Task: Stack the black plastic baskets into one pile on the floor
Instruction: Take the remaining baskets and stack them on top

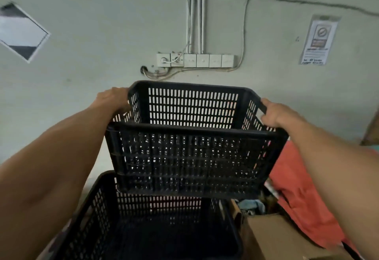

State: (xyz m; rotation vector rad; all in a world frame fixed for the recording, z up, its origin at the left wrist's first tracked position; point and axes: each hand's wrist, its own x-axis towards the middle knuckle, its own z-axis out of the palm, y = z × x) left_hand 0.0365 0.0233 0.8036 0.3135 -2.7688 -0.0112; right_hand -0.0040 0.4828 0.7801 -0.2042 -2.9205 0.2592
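In front of a pale wall [102, 23], both arms out, holding one black slotted basket [190, 157] in the air. Left hand [113, 99] grips the far-left corner of the rim, fingers [125, 109] wrapped round the edge, partly hidden behind the mesh. Right hand [276, 115] clamped on the right rim, thumb on top, fingers curled under the lip. Held basket roughly level, open side up, near wall facing the camera.

Directly below it: a second black basket [143, 229], open, standing lower down, shifted slightly left of the held one. The two look apart, but the held basket's bottom edge overlaps the lower one's far wall in view, so cannot tell for sure whether they touch. Floor under it barely visible.

Right of the lower basket: a cardboard box [272, 237] with cloth bits in it, red fabric [297, 194] draped beside and over it.

On the wall: row of switch/socket plates [194, 60] with conduits above, a loose cable, a laminated notice [317, 40] at right, a framed panel [20, 32] at left.
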